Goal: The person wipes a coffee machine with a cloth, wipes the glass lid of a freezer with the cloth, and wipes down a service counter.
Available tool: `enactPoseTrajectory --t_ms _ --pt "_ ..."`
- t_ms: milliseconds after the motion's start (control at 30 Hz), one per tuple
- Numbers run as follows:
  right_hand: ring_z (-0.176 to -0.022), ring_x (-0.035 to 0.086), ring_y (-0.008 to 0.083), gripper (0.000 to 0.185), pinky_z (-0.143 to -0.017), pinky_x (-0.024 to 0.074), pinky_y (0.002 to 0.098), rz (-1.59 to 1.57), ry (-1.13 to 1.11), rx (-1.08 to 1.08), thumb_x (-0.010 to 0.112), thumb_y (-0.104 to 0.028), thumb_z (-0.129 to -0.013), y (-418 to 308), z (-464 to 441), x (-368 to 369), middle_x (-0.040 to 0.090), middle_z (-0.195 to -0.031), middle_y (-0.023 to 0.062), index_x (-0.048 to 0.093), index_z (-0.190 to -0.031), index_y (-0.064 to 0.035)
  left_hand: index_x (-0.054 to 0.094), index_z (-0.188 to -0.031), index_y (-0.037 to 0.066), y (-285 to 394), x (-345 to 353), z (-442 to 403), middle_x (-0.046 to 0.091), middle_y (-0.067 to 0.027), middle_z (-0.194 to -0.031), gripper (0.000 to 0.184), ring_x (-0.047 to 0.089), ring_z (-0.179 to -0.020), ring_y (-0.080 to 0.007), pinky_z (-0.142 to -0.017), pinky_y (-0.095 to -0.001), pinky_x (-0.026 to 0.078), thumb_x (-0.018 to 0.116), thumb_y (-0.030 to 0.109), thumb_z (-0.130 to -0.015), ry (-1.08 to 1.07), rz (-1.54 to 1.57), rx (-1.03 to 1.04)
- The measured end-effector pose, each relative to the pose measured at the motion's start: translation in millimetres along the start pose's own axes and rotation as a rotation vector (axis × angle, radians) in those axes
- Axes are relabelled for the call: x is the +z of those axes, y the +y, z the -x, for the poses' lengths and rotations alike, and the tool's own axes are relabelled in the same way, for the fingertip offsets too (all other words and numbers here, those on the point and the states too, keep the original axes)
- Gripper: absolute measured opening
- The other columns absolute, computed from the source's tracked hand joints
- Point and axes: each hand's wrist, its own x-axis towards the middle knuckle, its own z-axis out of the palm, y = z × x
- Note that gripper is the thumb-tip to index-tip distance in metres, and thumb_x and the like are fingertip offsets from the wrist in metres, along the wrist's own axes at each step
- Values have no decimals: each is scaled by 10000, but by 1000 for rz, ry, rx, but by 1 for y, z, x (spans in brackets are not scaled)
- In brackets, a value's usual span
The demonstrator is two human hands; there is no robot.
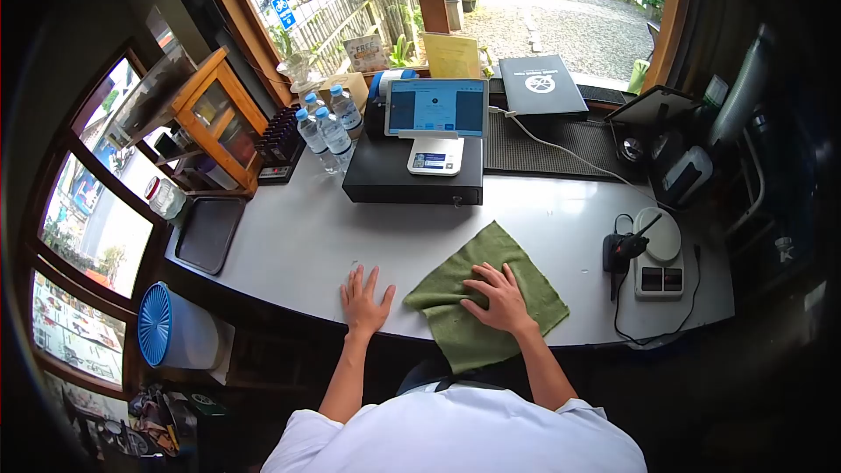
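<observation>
My left hand [363, 301] lies flat on the white counter [289, 250] near its front edge, fingers spread, with nothing in it. To its right, a green cloth [473, 267] is spread out, one corner hanging over the counter's edge. My right hand [499, 298] rests palm down on top of this cloth, fingers apart and pressing it against the counter. Beyond both hands stands a black cash drawer [412, 188] carrying a tablet [436, 109] on a white stand.
Several water bottles [333, 131] stand left of the cash drawer. A dark tray [210, 235] lies at the counter's left end. On the right are a walkie-talkie [624, 250], a white scale [659, 250] and a loose black cable. A black menu folder [543, 85] lies by the window.
</observation>
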Motion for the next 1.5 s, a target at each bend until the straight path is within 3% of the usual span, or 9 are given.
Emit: enactPoseTrajectory --t_ms 133,267,467,667,833,867,900,1000,1500 --pt "-1167 599 318 218 -1147 301 522 -421 324 323 710 -229 -871 27 3 -5 698 -1082 129 710 -1027 -76 461 -1474 177 -6 -3 4 309 -169 -1579 648 241 -1477 -369 -1179 -604 140 541 544 -946 15 -31 -135" --pt "-1186 583 362 222 -1150 276 536 -235 298 210 685 -222 -893 15 -6 4 692 -1102 136 698 -1056 -72 457 -1459 130 30 3 0 313 -186 -1570 617 231 -1474 -402 -1157 -656 122 573 466 -955 19 224 -182" --pt "-956 668 130 272 -869 533 280 -960 11 285 649 -235 -972 -29 18 -20 711 -1016 87 661 -1105 2 399 -1508 165 120 20 15 248 -178 -1605 667 174 -1504 -367 -1173 -638 42 547 516 -961 -304 215 462" --pt "-745 710 202 234 -746 588 326 -1685 79 726 638 -225 -963 -5 192 -56 682 -788 86 661 -962 8 391 -1523 197 89 8 1 225 -150 -1624 726 159 -1513 -330 -1183 -616 33 542 590 -932 -282 71 659" --pt "-618 600 155 210 -556 534 297 -1895 737 1504 596 -303 -978 -10 351 148 606 -691 33 654 -905 -115 418 -1509 200 14 -12 -33 243 -154 -1617 728 198 -1502 -332 -1188 -605 47 585 579 -911 -303 99 721" --pt "-709 648 155 245 -673 572 323 -1787 818 1747 581 -328 -988 -27 381 215 653 -765 32 664 -942 -102 435 -1500 199 -2 -17 -42 252 -157 -1614 730 215 -1496 -336 -1189 -602 54 610 572 -898 -314 111 751" --pt "-862 672 201 288 -815 569 370 -1688 840 1874 579 -371 -987 -56 409 281 701 -969 82 675 -1079 -116 436 -1500 207 -19 -23 -51 251 -149 -1615 732 213 -1497 -328 -1191 -600 52 602 586 -896 -330 110 766" --pt "-869 672 201 295 -821 567 370 -1456 518 2227 580 -375 -987 -150 416 347 702 -977 84 676 -1085 -114 434 -1502 225 -68 -39 -71 248 -131 -1618 746 206 -1501 -314 -1200 -586 47 588 620 -888 -364 103 771" --pt "-902 675 204 333 -852 557 367 -943 74 1685 585 -393 -982 -101 224 250 705 -1014 90 678 -1112 -101 454 -1489 246 -142 -46 -88 283 -132 -1602 705 251 -1485 -307 -1197 -586 96 526 643 -912 -212 133 701"
